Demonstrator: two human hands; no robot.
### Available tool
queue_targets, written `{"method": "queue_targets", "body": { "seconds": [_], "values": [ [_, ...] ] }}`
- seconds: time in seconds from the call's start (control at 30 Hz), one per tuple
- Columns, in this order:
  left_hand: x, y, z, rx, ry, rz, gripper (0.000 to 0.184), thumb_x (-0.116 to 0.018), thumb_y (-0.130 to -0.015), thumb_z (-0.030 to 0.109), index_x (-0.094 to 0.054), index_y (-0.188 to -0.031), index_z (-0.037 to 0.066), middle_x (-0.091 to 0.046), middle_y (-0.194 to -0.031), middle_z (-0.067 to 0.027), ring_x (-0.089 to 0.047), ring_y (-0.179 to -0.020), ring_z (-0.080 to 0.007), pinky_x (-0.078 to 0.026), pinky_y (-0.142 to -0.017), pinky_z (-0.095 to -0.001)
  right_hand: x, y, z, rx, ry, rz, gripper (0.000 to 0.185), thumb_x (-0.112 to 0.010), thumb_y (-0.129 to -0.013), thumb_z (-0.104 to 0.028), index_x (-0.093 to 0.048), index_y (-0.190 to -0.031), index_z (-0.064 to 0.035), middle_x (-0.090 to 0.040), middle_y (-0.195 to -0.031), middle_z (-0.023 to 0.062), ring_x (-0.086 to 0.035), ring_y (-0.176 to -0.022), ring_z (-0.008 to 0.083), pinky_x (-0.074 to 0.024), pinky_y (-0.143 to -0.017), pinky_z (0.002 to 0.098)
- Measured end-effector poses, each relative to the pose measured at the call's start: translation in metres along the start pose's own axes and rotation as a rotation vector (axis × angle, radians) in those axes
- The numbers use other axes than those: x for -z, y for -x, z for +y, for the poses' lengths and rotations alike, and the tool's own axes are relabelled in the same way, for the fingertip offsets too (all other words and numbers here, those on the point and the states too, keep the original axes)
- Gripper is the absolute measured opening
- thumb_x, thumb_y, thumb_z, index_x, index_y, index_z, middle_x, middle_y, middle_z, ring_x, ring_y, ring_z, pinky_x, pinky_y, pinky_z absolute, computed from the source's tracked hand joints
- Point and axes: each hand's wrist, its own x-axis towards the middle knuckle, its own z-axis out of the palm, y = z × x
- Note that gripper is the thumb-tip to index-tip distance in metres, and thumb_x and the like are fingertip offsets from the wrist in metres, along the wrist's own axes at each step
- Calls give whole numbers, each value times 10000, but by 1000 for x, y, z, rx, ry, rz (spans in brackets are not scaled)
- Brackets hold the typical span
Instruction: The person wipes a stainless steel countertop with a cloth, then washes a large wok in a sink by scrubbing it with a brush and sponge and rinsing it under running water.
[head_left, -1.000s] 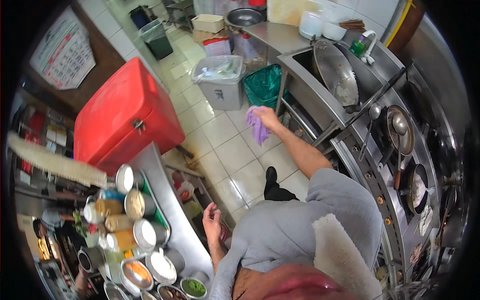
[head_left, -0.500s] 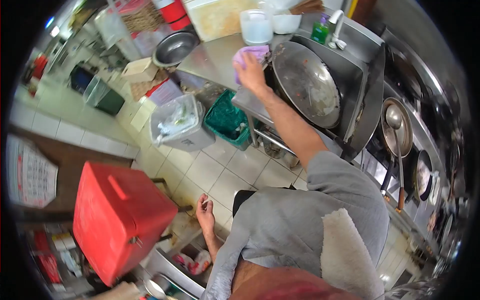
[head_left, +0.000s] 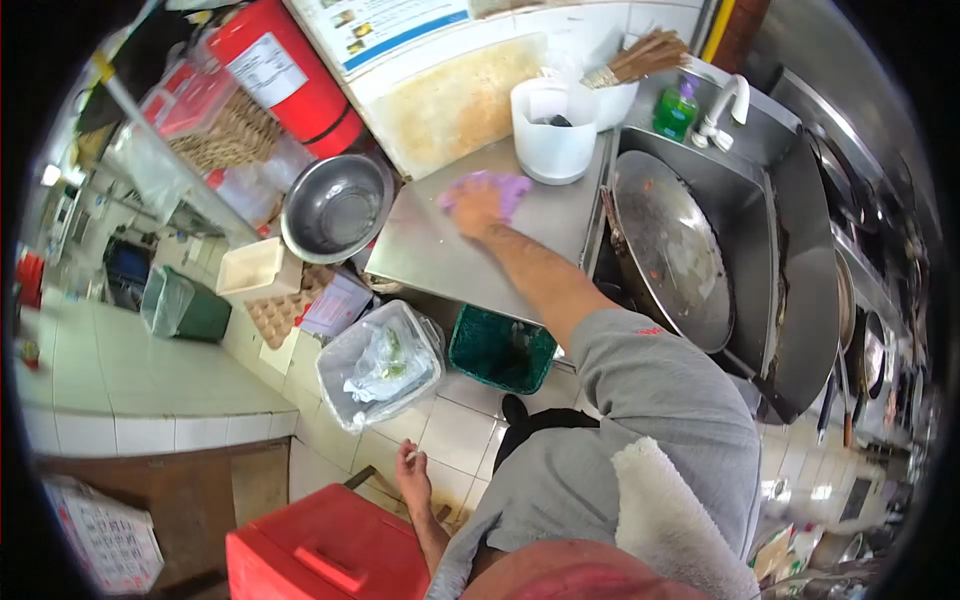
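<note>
Over on the bare-metal counter (head_left: 420, 245), the person's right hand (head_left: 478, 208) lies palm down on a crumpled light-purple cloth (head_left: 512, 192), pressing it against the surface with the forearm stretched out behind. The cloth spreads out past both sides of the hand; I can't tell whether the fingertips grip any of it. A translucent white plastic tub (head_left: 553, 140) stands just beside the cloth, toward the sink, and a round, dark-grey metal bowl (head_left: 335, 210) sits near the counter's other end.

Down low, well apart from the counter, the left hand (head_left: 413, 478) hangs over the tiled floor with its fingers loosely bent. Something small and pale shows by the fingertips, but I can't make out whether it is pinched there. The nearest things to that hand are the big red box (head_left: 330, 550) and the grey plastic bin with a clear liner (head_left: 385, 400). A green-lined bin (head_left: 500, 350) stands beside the grey one, by the counter's front edge.

Next to the counter, a wide, stained metal pan (head_left: 675, 250) leans tilted in the steel sink (head_left: 750, 205), below the white faucet (head_left: 728, 110) and a green soap bottle (head_left: 675, 110).
</note>
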Motion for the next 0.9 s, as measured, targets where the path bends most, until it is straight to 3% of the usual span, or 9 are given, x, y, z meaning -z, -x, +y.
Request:
{"method": "queue_targets", "body": {
  "seconds": [0.13,0.2,0.27,0.37,0.43,0.57,0.67,0.8,0.9],
  "values": [
    [-5,-90,55,-126,-29,-164,369,-542,-825,35,-473,-1186,-1,-535,-1125,-99,-531,-852,-139,-441,-747,-254,-15,15,-27,232,25,92,301,-552,-752,-189,-588,-1051,-185,-525,-1167,122,-506,-1065,299,-340,-915,539],
    [-26,-129,105,-264,-80,-207,364,-542,-831,36,-471,-1185,-8,-533,-1124,-107,-533,-856,-148,-439,-763,-260,22,3,-22,4,-546,-15,313,-557,-731,-132,-585,-1043,-132,-598,-1012,135,-572,-946,279,-422,-868,428],
    [-55,-166,132,-401,1,-245,374,-551,-825,31,-471,-1188,-3,-527,-1114,-109,-528,-880,-159,-439,-780,-268,101,0,-10,-59,-778,-7,324,-560,-742,-147,-565,-1059,-79,-613,-943,149,-584,-904,290,-458,-807,342],
    [-114,-185,197,-596,-20,-287,391,-574,-816,82,-488,-1194,30,-501,-1130,-83,-512,-963,-183,-443,-808,-307,180,-13,28,14,-730,406,264,-594,-768,-163,-560,-997,-38,-616,-885,144,-606,-876,253,-480,-748,339],
    [-162,-171,252,-735,34,-291,394,-586,-797,44,-494,-1181,57,-461,-1159,-105,-483,-1003,-191,-444,-779,-286,227,-22,56,39,-1177,322,264,-574,-819,-203,-520,-1011,-29,-596,-843,119,-607,-831,199,-498,-664,324],
    [-248,-147,305,-853,78,-378,400,-609,-781,72,-505,-1167,71,-441,-1192,-116,-482,-1012,-229,-441,-774,-316,270,-34,88,-12,-1391,328,317,-567,-808,-206,-487,-1035,0,-584,-908,131,-573,-863,184,-469,-751,324],
    [-292,-118,301,-899,67,-415,407,-615,-775,70,-508,-1168,73,-441,-1193,-113,-479,-1020,-230,-441,-778,-313,223,-78,135,-18,-1091,429,361,-550,-815,-264,-480,-1050,1,-589,-921,147,-572,-892,208,-465,-761,346],
    [-288,-91,248,-848,-24,-348,398,-608,-776,58,-509,-1161,71,-444,-1176,-110,-480,-1010,-220,-440,-775,-310,169,-116,187,443,343,-522,383,-488,-813,-279,-539,-1177,-167,-570,-1144,79,-524,-1035,259,-324,-949,412],
    [-271,-92,220,-671,1,-252,387,-602,-779,56,-510,-1155,68,-445,-1163,-112,-484,-999,-214,-440,-776,-311,138,-115,191,445,137,-577,355,-477,-804,-300,-575,-1130,-201,-556,-1174,80,-496,-1094,258,-302,-969,411]
  ]
}}
